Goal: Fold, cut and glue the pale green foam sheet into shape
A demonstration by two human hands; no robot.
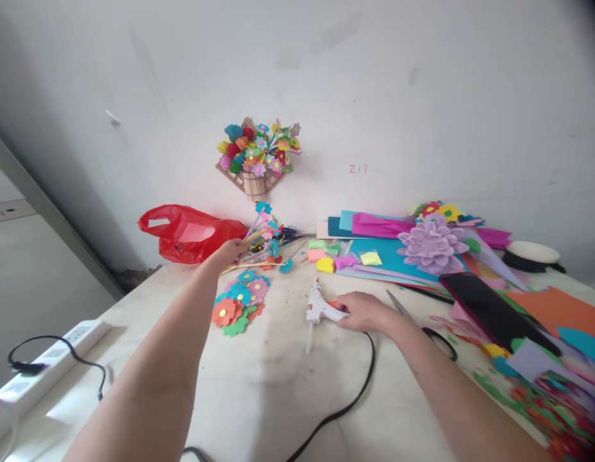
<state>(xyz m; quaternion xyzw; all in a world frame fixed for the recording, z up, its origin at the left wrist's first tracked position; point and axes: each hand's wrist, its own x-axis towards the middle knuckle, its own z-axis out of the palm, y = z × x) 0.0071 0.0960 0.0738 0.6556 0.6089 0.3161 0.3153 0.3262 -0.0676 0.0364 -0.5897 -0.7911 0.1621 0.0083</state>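
I log, centre frame: right hand (pixel 366 312) gripping glue gun (pixel 318 307), left hand (pixel 229 252) at flower stems (pixel 253 237) (hold unclear), cord (pixel 373 359) could snag, jerking gun.

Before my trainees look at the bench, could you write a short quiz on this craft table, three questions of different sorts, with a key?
1. Multiple choice: what does the person's right grip hold?
A) phone
B) glue gun
C) power strip

2. True or false: the scissors lie to the right of the glue gun in this view.

3. Fill in the gap: the plastic bag near the left grip is ____ in colour.

Key: 1. B; 2. true; 3. red.
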